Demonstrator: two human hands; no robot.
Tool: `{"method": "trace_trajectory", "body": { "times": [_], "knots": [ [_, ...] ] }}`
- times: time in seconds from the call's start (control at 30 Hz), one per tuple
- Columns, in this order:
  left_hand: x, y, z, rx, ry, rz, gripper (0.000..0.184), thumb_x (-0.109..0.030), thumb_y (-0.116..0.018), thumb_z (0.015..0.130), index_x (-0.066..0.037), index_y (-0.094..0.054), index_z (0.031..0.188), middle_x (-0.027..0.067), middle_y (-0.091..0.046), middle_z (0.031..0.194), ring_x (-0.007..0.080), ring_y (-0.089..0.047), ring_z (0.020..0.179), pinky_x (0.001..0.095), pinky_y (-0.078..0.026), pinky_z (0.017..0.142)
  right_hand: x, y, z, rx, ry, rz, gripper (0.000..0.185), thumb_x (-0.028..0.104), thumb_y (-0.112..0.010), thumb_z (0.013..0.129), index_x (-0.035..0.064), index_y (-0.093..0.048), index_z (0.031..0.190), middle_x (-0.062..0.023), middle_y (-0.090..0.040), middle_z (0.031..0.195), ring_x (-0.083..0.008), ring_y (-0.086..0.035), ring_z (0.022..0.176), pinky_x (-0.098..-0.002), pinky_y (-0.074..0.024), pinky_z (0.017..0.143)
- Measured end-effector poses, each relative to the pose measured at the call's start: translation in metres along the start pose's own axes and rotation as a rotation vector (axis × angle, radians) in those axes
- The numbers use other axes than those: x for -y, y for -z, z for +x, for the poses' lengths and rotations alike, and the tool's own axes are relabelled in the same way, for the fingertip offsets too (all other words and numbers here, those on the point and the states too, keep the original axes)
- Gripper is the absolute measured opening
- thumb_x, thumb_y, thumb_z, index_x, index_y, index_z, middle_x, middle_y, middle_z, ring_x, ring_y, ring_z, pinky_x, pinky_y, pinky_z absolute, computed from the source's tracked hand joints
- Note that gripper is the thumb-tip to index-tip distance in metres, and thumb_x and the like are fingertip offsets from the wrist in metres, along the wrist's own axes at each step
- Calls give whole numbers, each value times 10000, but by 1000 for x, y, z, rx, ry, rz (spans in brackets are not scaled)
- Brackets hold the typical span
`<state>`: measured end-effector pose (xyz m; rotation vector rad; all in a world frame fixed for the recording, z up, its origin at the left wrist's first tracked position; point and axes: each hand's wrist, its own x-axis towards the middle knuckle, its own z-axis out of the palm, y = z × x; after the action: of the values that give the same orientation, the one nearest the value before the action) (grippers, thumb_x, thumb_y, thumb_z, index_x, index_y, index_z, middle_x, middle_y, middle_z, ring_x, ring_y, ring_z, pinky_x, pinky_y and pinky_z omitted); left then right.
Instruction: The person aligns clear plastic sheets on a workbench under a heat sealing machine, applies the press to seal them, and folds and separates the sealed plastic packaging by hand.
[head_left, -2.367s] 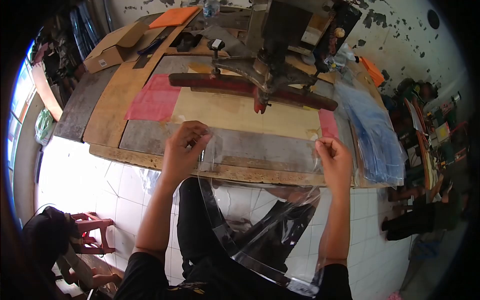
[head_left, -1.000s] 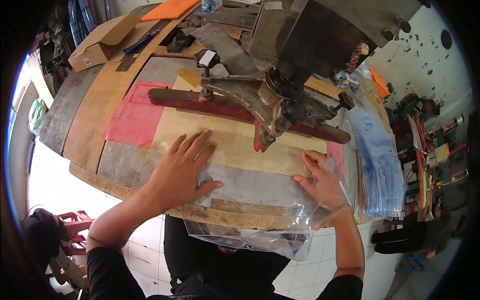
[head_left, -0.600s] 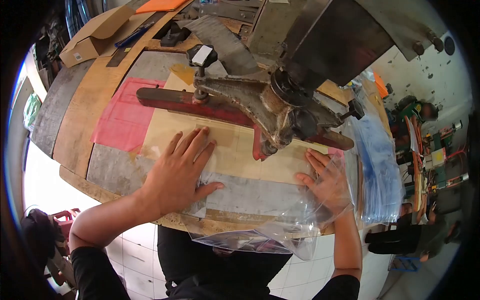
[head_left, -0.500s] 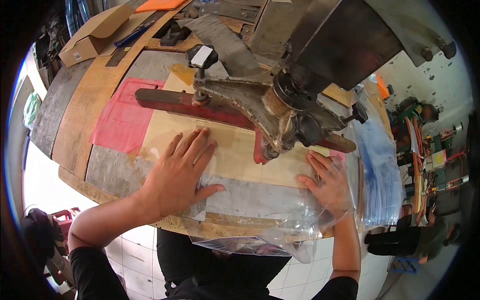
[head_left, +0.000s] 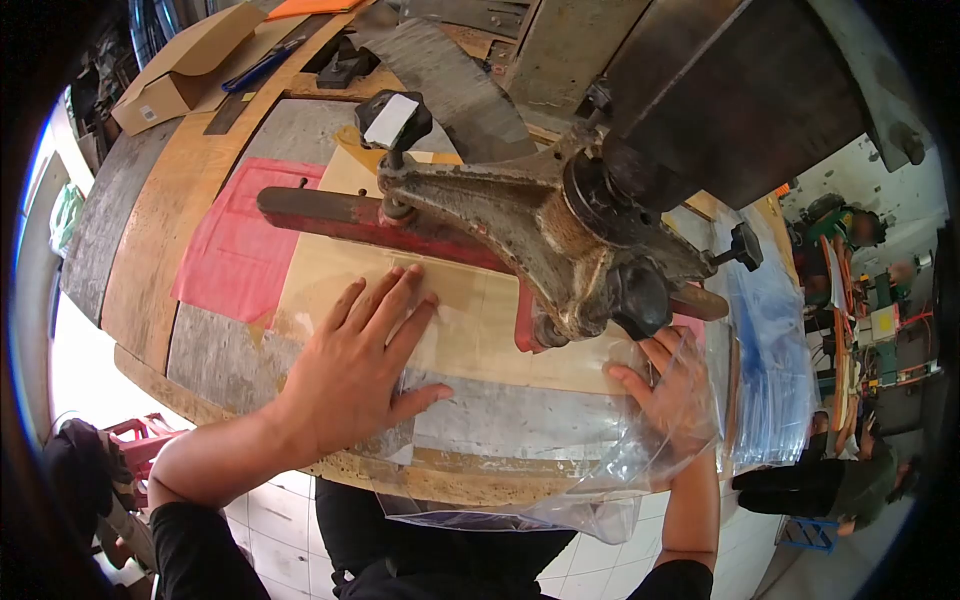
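Observation:
A clear plastic sheet [head_left: 500, 395] lies over a cream sheet [head_left: 480, 335] on the worktable and droops past its front edge. My left hand [head_left: 360, 365] rests flat on these layers, fingers spread, fingertips just short of a long red and dark metal bar [head_left: 440, 240]. On the right, my right hand [head_left: 670, 390] lies with fingers stretched out near the bar's right end, clear film wrapped about its back and wrist. Some of its fingertips are hidden behind a black knob [head_left: 640, 298]. A cast metal bracket [head_left: 490, 215] carries the bar above the sheets.
A dark machine head [head_left: 740, 100] looms over the right side. Red sheet [head_left: 235, 240] lies at left, and stacked clear bluish plastic [head_left: 770, 350] at right. An open cardboard box [head_left: 185, 70] stands back left. Other people are at both edges, including a person [head_left: 840, 480] at right.
The camera view has shifted slightly, and the machine head and bracket look larger and farther right. Both hands stay flat in nearly the same places; the knob now covers more of my right fingertips.

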<state>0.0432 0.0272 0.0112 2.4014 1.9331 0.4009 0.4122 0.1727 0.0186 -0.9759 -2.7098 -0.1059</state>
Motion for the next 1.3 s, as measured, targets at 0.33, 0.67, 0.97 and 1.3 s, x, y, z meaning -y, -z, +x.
{"method": "trace_trajectory", "body": {
  "times": [0.33, 0.67, 0.97, 1.3],
  "knots": [
    [0, -2, -3, -16, -11, 26, 845, -582, -733, 932, 16, -547, 1499, 246, -444, 1637, 402, -424, 1530, 548, -355, 1246, 3, 0, 0, 0, -64, 49, 604, 346, -887, 833, 13, -726, 1311, -101, -709, 1370, -303, -680, 1142, -463, -521, 1035],
    [-1, -6, -7, -50, 3, 16, 836, -577, -694, 966, 15, -526, 1533, 250, -447, 1644, 407, -454, 1506, 530, -386, 1224, -1, -5, -2, 8, -42, 15, 600, 333, -906, 805, -18, -716, 1252, -107, -686, 1375, -380, -625, 1177, -484, -537, 1032],
    [1, -5, -6, -55, -6, -15, 813, -539, -698, 980, 33, -523, 1530, 280, -441, 1639, 435, -461, 1502, 528, -389, 1228, 1, -3, -1, 13, -26, 18, 591, 369, -874, 847, -19, -704, 1259, -133, -681, 1355, -377, -624, 1146, -484, -543, 1003],
    [2, -7, -6, -71, -4, -37, 798, -522, -706, 982, 31, -527, 1528, 275, -444, 1640, 430, -457, 1504, 531, -384, 1233, 1, -5, -3, -21, -15, 23, 572, 347, -879, 856, -2, -709, 1276, -128, -671, 1364, -379, -631, 1146, -489, -549, 992]
  ]
}}
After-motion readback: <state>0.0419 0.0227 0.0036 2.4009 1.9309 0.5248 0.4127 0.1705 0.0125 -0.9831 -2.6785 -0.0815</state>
